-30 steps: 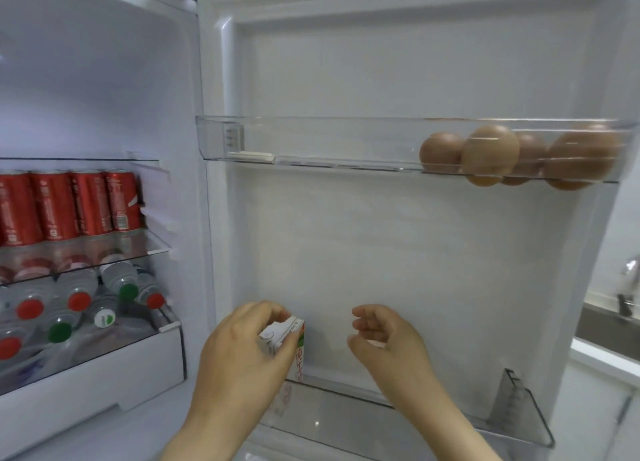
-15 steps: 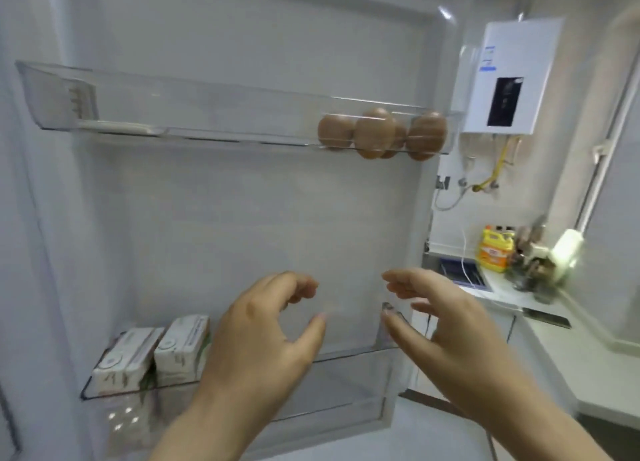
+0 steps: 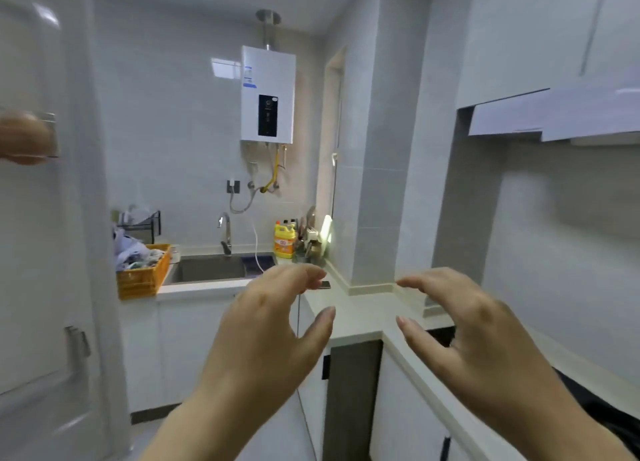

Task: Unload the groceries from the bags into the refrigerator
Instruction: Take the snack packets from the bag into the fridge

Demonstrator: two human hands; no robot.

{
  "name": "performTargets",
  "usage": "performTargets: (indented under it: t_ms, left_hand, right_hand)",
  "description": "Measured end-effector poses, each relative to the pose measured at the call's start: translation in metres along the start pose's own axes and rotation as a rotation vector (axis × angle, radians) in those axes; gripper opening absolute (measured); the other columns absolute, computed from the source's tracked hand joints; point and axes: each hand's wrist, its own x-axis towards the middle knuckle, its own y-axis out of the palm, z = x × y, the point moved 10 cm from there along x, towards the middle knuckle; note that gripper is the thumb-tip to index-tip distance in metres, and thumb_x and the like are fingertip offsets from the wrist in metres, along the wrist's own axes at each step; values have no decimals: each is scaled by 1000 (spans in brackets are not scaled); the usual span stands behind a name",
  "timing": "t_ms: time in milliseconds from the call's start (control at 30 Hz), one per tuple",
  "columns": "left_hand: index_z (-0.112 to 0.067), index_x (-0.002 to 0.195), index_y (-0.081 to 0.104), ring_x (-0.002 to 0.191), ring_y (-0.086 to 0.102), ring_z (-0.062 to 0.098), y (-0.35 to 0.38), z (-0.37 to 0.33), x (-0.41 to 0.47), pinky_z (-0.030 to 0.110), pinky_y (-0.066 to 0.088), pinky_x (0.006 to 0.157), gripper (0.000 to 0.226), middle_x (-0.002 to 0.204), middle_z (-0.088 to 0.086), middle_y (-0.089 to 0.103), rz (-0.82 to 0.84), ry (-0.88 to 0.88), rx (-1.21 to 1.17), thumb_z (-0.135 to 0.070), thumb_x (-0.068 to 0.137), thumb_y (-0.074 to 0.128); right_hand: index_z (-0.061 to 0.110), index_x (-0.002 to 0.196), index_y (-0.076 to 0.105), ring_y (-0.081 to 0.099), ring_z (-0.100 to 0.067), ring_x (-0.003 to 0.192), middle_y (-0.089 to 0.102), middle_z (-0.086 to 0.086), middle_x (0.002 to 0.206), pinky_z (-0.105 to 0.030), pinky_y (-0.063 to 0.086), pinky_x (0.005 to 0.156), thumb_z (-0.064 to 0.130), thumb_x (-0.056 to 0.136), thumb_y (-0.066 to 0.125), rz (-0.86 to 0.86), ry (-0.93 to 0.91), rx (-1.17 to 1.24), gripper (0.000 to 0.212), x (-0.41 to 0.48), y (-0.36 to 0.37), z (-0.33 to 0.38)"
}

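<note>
Kitchen: a white L-shaped surface (image 3: 360, 308) runs beyond both hands, with a sink (image 3: 211, 268) beyond the left hand (image 3: 273, 339). The left hand and right hand (image 3: 485, 343) are raised side by side and apart, fingers loosely curved, grasping nothing. The fridge door (image 3: 45, 253) stands far left of the left hand. One blurred egg (image 3: 20, 138) sits in its door shelf (image 3: 52, 135), above hand level.

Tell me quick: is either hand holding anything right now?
Left hand: open, fingers loosely curved, holding nothing.
Right hand: open, fingers loosely curved, holding nothing.
</note>
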Motion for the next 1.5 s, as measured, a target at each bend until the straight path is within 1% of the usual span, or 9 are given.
performTargets:
  t_ms: [100,233,433,500,633,800,1000,1167,1500]
  left_hand:
    - [-34,114,60,95,54,-6,63,-53,11,14,47,84,37,99,-31,52,74,71,-57,-36,79,71]
    - [-29,113,63,87,50,-11,145,-126,19,3,37,76,35,99,-27,55,184,167,-180,-31,79,72]
    - [-31,113,62,94,54,-5,244,-214,24,5,38,78,32,100,-25,59,327,293,-345,-30,82,69]
    - [-32,114,61,98,54,-6,278,-242,26,6,39,81,32,102,-26,59,378,336,-403,-31,83,67]
    - [-32,116,61,99,57,-4,342,-285,32,19,47,87,34,106,-25,60,457,402,-505,-33,83,65]
    - [-33,119,59,95,54,-8,413,-328,44,1,37,78,35,108,-26,57,546,508,-585,-36,85,63]
    - [-32,121,58,104,48,-7,487,-379,53,1,36,78,35,110,-24,56,645,608,-694,-34,86,62]
    - [-32,118,60,97,54,-4,540,-421,38,2,36,78,34,108,-24,57,737,656,-743,-33,84,64]
    - [-32,118,59,100,53,-4,615,-524,-6,2,34,80,32,108,-22,57,814,714,-765,-33,86,62]
  right_hand:
    - [32,120,60,48,10,98,54,27,111,-1,32,79,36,85,64,-23,126,-91,35,-33,-40,-68]
    - [33,116,61,49,6,95,53,27,106,-4,34,75,37,84,63,-45,304,-232,32,-82,-91,-148]
    - [31,115,62,55,-2,102,56,23,110,-11,37,79,31,84,66,-84,529,-361,31,-144,-150,-237]
    - [32,115,61,52,3,101,53,26,108,-9,36,79,32,85,64,-95,601,-401,31,-163,-164,-264]
    - [34,120,57,47,7,103,47,30,110,-4,32,80,37,87,58,-93,720,-499,33,-192,-183,-312]
    - [36,122,55,45,9,103,47,30,113,-2,31,81,37,89,57,-112,860,-581,33,-212,-200,-365]
    - [35,117,57,52,2,101,51,27,108,-14,36,82,33,86,61,-149,1037,-658,31,-238,-221,-421]
    - [34,109,60,56,-1,97,56,24,103,-18,41,80,29,83,65,-162,1170,-708,27,-279,-238,-456]
    - [32,118,59,54,3,103,55,23,107,-13,37,81,31,88,62,-212,1324,-684,29,-381,-285,-549]
